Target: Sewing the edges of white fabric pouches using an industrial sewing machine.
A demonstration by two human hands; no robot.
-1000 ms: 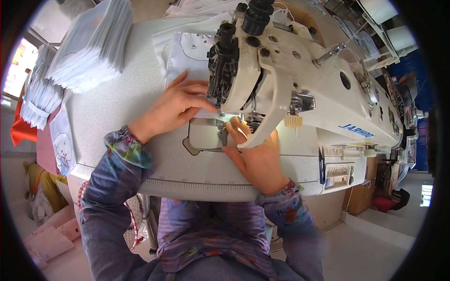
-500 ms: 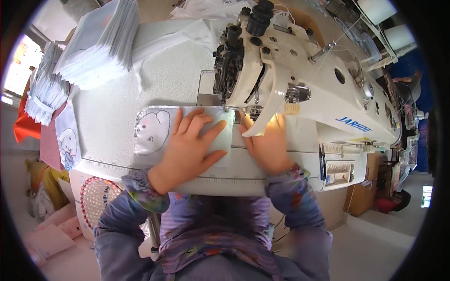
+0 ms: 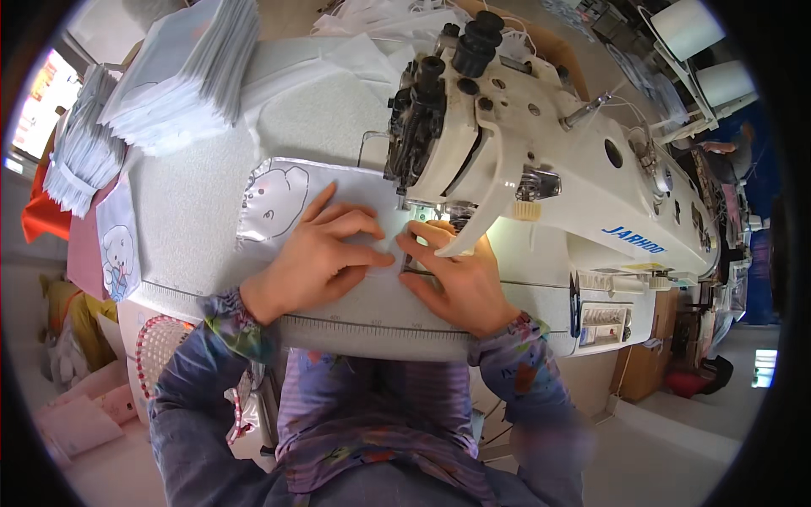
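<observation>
A pale satin cloth panel (image 3: pixel 359 190) with a printed puppy outline lies on the sewing machine's bed, its right end by the needle area. My left hand (image 3: pixel 317 258) rests over the panel, fingers bent, with thumb and forefinger drawn together on the cloth near its right edge. Facing it, my right hand (image 3: pixel 460 283) has its fingertips against that edge, its thumb apart and lower down. Part of its fingers lies behind the pale guard of the sewing machine (image 3: pixel 498 135). A small lamp lights the spot under the presser foot, which the machine head largely hides.
A tall stack of pale panels (image 3: pixel 186 76) stands at the far left, beside a tied bundle (image 3: pixel 84 144). Another printed panel (image 3: pixel 118 245) hangs at the left edge. Black snips (image 3: pixel 574 304) lie right of my right hand, next to a small parts tray (image 3: pixel 605 323).
The cloth panel has slid away from me. My right hand has come out from beside the needle toward the cloth's edge, and my left fingers have drawn in from spread.
</observation>
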